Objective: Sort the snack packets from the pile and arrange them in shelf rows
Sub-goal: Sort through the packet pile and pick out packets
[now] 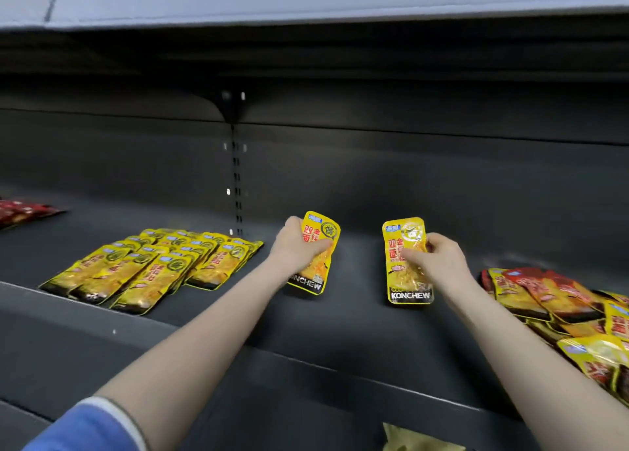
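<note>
Both arms reach over the dark shelf point(340, 331), each hand gripping one yellow packet. Left hand point(295, 246) has fingers curled round the left yellow packet point(315, 256), thumb across its front; packet stands upright, tilted slightly right, its top sticking up above the hand and the lower edge with the "KONCHEW" band below the wrist, close to the shelf surface, contact unclear. Right hand point(439, 260) pinches the right yellow packet point(406, 263) at its right edge, fingertips on the front; packet upright, to the left of the hand, bottom edge down near the shelf. The two packets are apart, bare shelf between them. Left of the left hand, rows of yellow packets point(149, 267) lie flat, overlapping. Far right, mixed pile point(561, 311) of red and yellow packets, just beside the right forearm. Red packets point(23, 212) at far left edge. Blue sleeve point(85, 430) on left arm
</note>
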A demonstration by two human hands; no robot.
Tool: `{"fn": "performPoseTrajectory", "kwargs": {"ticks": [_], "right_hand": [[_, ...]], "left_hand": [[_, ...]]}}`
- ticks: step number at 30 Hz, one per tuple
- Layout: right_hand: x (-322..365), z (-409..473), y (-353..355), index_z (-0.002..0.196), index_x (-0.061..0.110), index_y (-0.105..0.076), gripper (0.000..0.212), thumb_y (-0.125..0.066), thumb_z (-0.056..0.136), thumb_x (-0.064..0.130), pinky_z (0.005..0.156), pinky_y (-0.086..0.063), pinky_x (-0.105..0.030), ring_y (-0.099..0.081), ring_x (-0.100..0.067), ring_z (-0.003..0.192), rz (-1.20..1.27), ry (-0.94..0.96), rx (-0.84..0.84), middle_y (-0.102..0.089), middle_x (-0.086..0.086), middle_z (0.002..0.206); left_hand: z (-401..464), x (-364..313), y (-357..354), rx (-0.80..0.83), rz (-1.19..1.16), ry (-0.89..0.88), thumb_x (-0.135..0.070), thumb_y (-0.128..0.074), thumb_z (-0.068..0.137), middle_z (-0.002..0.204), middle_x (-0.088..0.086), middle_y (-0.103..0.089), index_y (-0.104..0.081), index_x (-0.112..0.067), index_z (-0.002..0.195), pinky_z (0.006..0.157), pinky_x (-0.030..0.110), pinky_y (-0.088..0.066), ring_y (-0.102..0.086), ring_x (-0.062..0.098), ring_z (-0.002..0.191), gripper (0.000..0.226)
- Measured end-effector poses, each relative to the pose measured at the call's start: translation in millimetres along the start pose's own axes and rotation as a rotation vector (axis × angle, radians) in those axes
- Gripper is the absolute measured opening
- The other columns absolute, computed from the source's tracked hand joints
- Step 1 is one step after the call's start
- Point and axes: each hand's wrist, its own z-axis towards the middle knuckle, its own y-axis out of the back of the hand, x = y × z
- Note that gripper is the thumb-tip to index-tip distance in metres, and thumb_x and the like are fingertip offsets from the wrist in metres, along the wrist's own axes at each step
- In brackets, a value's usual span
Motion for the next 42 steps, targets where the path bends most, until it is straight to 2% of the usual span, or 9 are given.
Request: {"fn": "performPoseTrajectory", "kwargs": {"ticks": [4,10,14,18,21,25,33,38,42], "right_hand": [[28.6,-12.0,-64.9,0.086,0.006,-0.064,0.012,-0.071,0.077,0.006,0.076,-0.052,-0.038,-0.065,-0.029,0.083,0.136,-0.071,0.072,-0.069,-0.019,0.096],[71.2,-29.7,-177.0,0.092,0.003,-0.063,0.012,-0.067,0.081,0.003,0.05,-0.047,-0.016,-0.06,-0.016,0.064,0.306,-0.154,0.154,-0.066,-0.011,0.083],[86.6,-33.9,-221.9,0.099,-0.003,-0.065,0.021,-0.069,0.08,0.005,0.08,-0.052,-0.041,-0.063,-0.025,0.078,0.337,-0.209,0.17,-0.07,-0.019,0.092],[90.1,-37.4,-244.3,0.1,-0.003,-0.065,0.023,-0.07,0.08,0.006,0.089,-0.051,-0.044,-0.067,-0.025,0.081,0.341,-0.264,0.184,-0.072,-0.016,0.094],[86.5,-40.1,-255.4,0.095,0.002,-0.064,0.016,-0.07,0.08,0.005,0.077,-0.054,-0.036,-0.067,-0.02,0.074,0.327,-0.291,0.225,-0.072,-0.009,0.084],[85.0,-41.1,-266.0,0.082,0.005,-0.064,0.007,-0.069,0.081,0.0,0.055,-0.054,-0.022,-0.068,-0.011,0.06,0.341,-0.331,0.298,-0.071,-0.002,0.07],[86.8,-34.3,-280.0,0.075,0.005,-0.061,0.014,-0.072,0.076,-0.003,0.046,-0.051,-0.02,-0.065,-0.008,0.048,0.291,-0.347,0.298,-0.068,-0.001,0.061],[81.1,-31.0,-287.5,0.067,0.01,-0.053,0.026,-0.078,0.073,0.006,0.034,-0.028,-0.015,-0.037,-0.004,0.035,0.176,-0.321,0.233,-0.053,-0.002,0.054],[80.5,-27.8,-292.1,0.065,0.009,-0.051,0.028,-0.077,0.074,0.003,0.031,-0.027,-0.015,-0.036,-0.003,0.031,0.198,-0.307,0.245,-0.05,-0.003,0.052]], "left_hand": [[17.3,28.6,60.9,-0.025,0.015,-0.009,-0.028,-0.071,0.082,0.115,0.011,-0.059,-0.048,-0.006,0.114,0.09,0.036,-0.045,-0.056,0.028,0.107,0.046],[54.6,84.0,160.0,0.005,0.006,-0.041,-0.028,-0.072,0.081,0.109,0.009,-0.06,-0.048,-0.01,0.107,0.087,0.037,-0.046,-0.058,0.027,0.103,0.039],[76.8,107.3,207.0,0.016,-0.059,-0.041,-0.027,-0.073,0.081,0.102,0.01,-0.062,-0.049,-0.011,0.102,0.083,0.04,-0.05,-0.062,0.026,0.093,0.036],[88.9,124.5,227.4,0.03,-0.137,-0.029,-0.021,-0.07,0.084,0.082,0.003,-0.059,-0.047,-0.016,0.085,0.071,0.034,-0.05,-0.059,0.019,0.072,0.023],[93.1,133.8,230.8,0.043,-0.168,-0.011,-0.019,-0.068,0.085,0.08,0.007,-0.059,-0.049,-0.012,0.091,0.062,0.03,-0.046,-0.057,0.02,0.068,0.022],[94.1,142.8,227.6,0.063,-0.192,0.012,-0.019,-0.068,0.083,0.083,0.013,-0.063,-0.054,-0.006,0.093,0.066,0.035,-0.048,-0.059,0.025,0.072,0.022],[96.6,140.7,221.0,0.065,-0.243,0.022,-0.018,-0.067,0.082,0.099,0.014,-0.066,-0.051,-0.011,0.11,0.078,0.046,-0.054,-0.063,0.026,0.08,0.033],[98.2,138.4,217.3,0.096,-0.25,0.026,-0.017,-0.065,0.085,0.102,0.012,-0.066,-0.045,-0.017,0.114,0.081,0.048,-0.053,-0.066,0.034,0.095,0.035],[100.3,140.2,216.8,0.107,-0.235,0.035,-0.017,-0.065,0.086,0.103,0.011,-0.066,-0.044,-0.017,0.118,0.082,0.05,-0.053,-0.066,0.035,0.096,0.038]]}}
